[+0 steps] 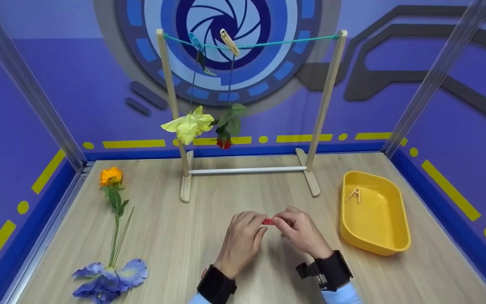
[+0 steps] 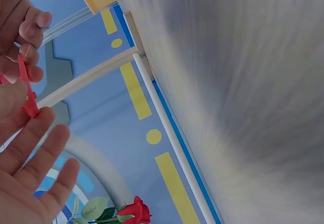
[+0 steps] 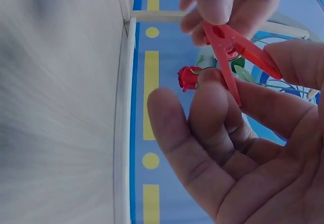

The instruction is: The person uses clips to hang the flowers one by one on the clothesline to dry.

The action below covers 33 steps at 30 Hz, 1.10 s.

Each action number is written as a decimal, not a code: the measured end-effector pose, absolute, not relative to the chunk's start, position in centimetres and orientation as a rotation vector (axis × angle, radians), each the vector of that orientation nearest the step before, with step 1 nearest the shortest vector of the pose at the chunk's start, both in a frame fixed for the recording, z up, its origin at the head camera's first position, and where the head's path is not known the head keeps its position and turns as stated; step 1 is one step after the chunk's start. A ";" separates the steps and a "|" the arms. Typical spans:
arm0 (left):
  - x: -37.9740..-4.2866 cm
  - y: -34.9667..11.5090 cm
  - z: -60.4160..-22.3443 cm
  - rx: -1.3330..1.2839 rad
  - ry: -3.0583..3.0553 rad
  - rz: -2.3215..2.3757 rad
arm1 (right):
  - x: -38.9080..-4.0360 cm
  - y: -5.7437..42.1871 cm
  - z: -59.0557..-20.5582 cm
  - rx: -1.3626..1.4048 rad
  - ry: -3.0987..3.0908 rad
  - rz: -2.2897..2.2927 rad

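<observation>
A red clothespin point(image 3: 223, 51) is held between both hands, over the table in front of the drying stand. My left hand point(image 1: 241, 236) pinches one end of it between thumb and forefinger, its other fingers stretched out in the left wrist view. My right hand point(image 1: 302, 230) holds the two legs at the other end, thumb on one leg and fingers against the other. In the right wrist view the legs stand spread apart. Behind the hands, a red rose point(image 1: 224, 142) and a yellow flower point(image 1: 190, 124) hang head down from the stand's string.
A wooden stand point(image 1: 324, 105) carries a teal string point(image 1: 285, 42) with a blue clothespin point(image 1: 195, 42) and a beige clothespin point(image 1: 229, 42). At right, a yellow tray point(image 1: 373, 223) holds a beige clothespin point(image 1: 355, 194). An orange flower point(image 1: 111, 176) and a purple flower point(image 1: 112, 280) lie at left.
</observation>
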State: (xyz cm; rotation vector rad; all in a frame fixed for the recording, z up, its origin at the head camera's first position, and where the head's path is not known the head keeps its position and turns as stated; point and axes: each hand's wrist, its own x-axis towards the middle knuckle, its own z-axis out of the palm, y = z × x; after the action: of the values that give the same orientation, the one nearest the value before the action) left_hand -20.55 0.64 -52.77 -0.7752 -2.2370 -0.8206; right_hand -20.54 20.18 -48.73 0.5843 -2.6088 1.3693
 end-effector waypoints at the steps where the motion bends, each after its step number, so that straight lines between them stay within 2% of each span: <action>1: -20.5 0.7 -52.7 -0.778 -2.229 -0.818 | -20.5 20.1 -48.8 0.581 -2.604 1.378; 13: -20.5 0.7 -52.5 -0.811 -2.175 -0.776 | -20.4 20.2 -48.8 0.681 -2.429 1.640; 18: -20.5 0.8 -52.7 -0.827 -2.140 -0.764 | -20.3 20.1 -48.7 0.618 -2.412 1.775; 22: -20.5 0.8 -52.8 -0.828 -2.146 -0.766 | -20.4 20.0 -48.7 0.564 -2.460 1.782; 33: -20.2 1.0 -52.2 -0.797 -2.293 -0.897 | -20.5 20.4 -48.1 0.689 -2.466 1.758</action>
State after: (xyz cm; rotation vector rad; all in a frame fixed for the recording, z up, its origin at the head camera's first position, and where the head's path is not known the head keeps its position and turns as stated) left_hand -20.18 1.04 -52.23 -0.7974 -2.2932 -0.8975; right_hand -20.48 20.44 -48.06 0.6886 -2.4656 1.7577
